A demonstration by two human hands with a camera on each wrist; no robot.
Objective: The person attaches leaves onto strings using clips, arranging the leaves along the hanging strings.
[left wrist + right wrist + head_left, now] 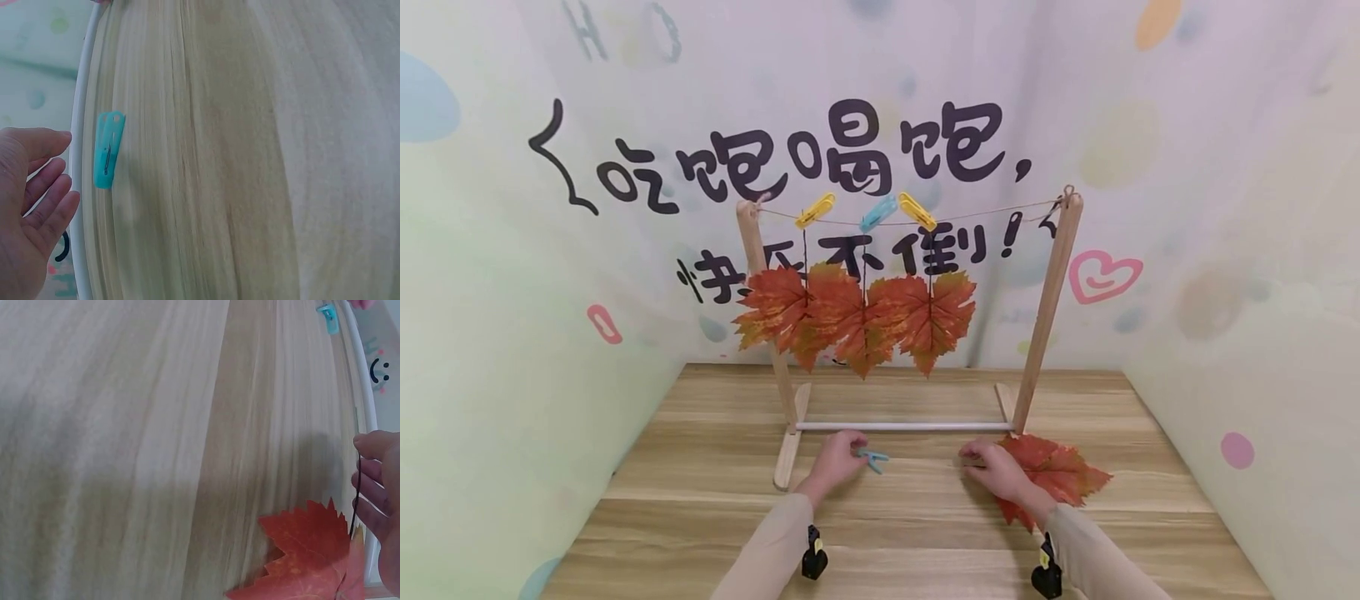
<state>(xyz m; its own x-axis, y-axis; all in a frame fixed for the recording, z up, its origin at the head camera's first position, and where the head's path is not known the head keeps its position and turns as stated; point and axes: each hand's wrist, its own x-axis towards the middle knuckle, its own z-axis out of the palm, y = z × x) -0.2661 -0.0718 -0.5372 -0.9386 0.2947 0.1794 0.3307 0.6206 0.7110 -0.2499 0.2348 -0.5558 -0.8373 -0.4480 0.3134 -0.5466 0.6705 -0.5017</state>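
A teal clothes peg (874, 457) (109, 150) lies flat on the wooden table (895, 533), just in front of the rack's white bottom bar (902, 426) (78, 125). My left hand (852, 450) (62, 165) hovers beside it with relaxed fingers, holding nothing. My right hand (973, 457) (365, 462) pinches the thin dark stem (356, 494) of a red-orange maple leaf (1052, 471) (312, 556) that rests on the table by the rack's right foot.
A wooden drying rack (1048, 308) stands at the back of the table. On its string (985, 212), three pegs hold three orange leaves (857, 317). Patterned walls close in on the left, back and right.
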